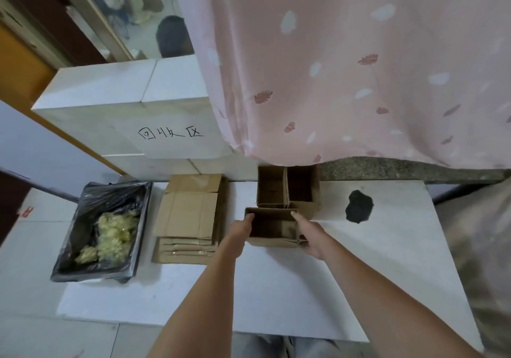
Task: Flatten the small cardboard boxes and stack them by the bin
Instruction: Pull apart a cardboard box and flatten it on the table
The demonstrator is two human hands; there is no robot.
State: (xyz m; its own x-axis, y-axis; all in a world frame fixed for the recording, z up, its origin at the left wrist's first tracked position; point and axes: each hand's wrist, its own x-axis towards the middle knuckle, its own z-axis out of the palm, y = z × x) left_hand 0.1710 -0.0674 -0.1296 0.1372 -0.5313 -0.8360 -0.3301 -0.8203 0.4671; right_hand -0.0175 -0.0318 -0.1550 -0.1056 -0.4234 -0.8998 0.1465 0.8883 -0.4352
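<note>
A small open cardboard box (pixel 272 229) stands on the white floor board (pixel 276 288) in front of me. My left hand (pixel 240 231) grips its left wall, fingers curled over the rim. My right hand (pixel 309 233) holds its right wall, thumb near the far corner. Behind it stand two more open boxes side by side, one on the left (pixel 271 187) and one on the right (pixel 302 188). A stack of flattened boxes (pixel 188 219) lies to the left, beside the bin (pixel 102 230).
The bin is lined with a black bag and holds pale yellow scraps. A white block with handwritten characters (pixel 154 125) rises behind the stack. A pink curtain (pixel 359 67) hangs over the back. A black patch (pixel 359 206) marks the board at right.
</note>
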